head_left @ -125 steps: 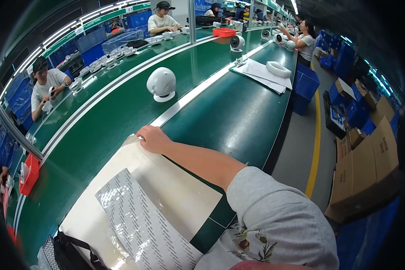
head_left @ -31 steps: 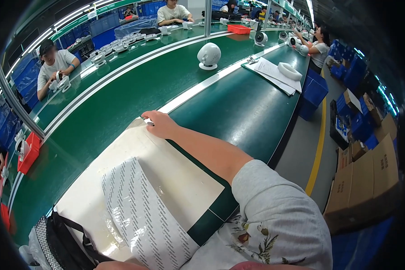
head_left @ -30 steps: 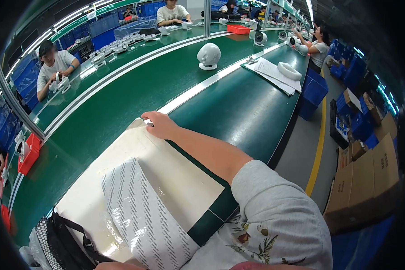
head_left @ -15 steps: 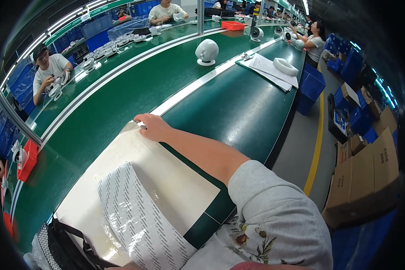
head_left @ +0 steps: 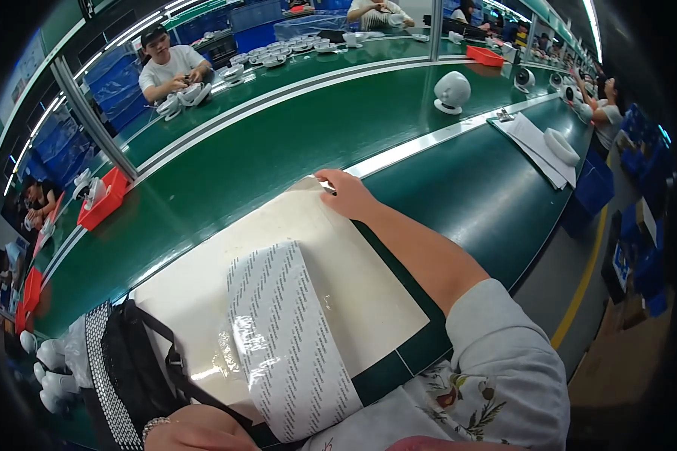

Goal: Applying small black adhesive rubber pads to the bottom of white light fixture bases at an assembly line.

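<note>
Fan gone up the belt, right hand back at the sheet's far corner.
The white fan (head_left: 451,92) has ridden further off since a second ago. The right hand (head_left: 347,195) lies flat, fingers open, pinning the cream sheet (head_left: 331,263) on the green bench (head_left: 459,188); the left hand (head_left: 199,430) barely shows, state unclear. The printed film strip (head_left: 286,338) lies loose across the sheet and could slide or crease if the corner lifts.

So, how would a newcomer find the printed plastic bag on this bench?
Start at the green bench, then the large pale board under the right hand. The printed plastic bag lies on its near half: glossy, crinkled, covered with rows of small dark print.
</note>
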Demonstrator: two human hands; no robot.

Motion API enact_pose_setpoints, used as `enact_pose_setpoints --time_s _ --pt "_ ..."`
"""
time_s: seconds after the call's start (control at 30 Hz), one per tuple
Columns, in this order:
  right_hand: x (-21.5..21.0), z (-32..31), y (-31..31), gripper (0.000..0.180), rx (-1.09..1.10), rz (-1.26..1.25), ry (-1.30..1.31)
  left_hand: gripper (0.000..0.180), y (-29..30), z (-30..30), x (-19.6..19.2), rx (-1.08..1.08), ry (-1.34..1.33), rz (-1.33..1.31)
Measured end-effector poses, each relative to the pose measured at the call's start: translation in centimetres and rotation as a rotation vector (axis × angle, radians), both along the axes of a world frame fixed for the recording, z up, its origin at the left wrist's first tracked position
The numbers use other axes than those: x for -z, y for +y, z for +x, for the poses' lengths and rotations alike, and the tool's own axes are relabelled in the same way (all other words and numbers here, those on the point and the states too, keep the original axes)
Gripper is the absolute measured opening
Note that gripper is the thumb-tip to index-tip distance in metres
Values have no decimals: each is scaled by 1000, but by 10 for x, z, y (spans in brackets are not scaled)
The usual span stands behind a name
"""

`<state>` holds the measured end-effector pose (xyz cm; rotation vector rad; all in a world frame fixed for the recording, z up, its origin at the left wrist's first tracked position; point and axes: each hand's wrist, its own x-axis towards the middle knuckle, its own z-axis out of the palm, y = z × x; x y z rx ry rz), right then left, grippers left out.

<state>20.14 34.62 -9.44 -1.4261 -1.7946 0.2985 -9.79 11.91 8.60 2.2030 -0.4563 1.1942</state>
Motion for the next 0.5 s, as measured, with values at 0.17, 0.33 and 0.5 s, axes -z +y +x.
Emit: enact_pose_setpoints --time_s 0.17,0.33,0.5 --pt "2 -2 2 39 -11 8 2 11 -4 1 12 -52 -179 92" --pt "0 -3 1 39 -4 -34 18 12 -14 3 17 -267 -276 -54" --pt "-1 -4 1 39 -3 -51 29 13 -3 9 18 -267 -378 141"
